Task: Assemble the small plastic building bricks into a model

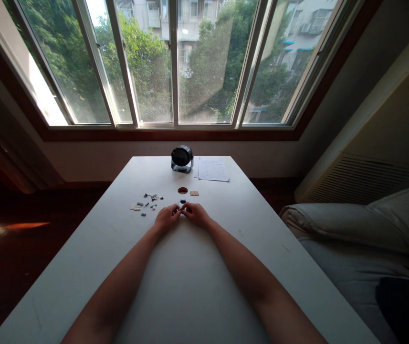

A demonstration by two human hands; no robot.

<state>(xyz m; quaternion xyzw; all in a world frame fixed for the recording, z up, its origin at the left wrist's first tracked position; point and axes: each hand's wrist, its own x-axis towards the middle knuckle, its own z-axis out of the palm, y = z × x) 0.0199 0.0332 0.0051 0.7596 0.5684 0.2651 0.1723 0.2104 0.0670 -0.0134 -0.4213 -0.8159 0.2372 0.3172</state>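
Note:
My left hand (168, 216) and my right hand (196, 214) meet over the middle of the table, fingers pinched together. Between and just beyond the fingertips shows a small pale piece with a dark round spot (183, 201); the fingers cover much of it, and its kind is too small to tell. Left of my left hand lie loose small toy-brick pieces (140, 204) in grey, white and black. A tan studded plate (194, 193) rests a little beyond my right hand.
The white table (186, 267) has a round brown-rimmed hole (183, 190). At its far end stand a black round device on a bracket (182, 157) and printed sheets (213, 169). A window (204, 62) lies beyond; a sofa (351, 229) is at the right.

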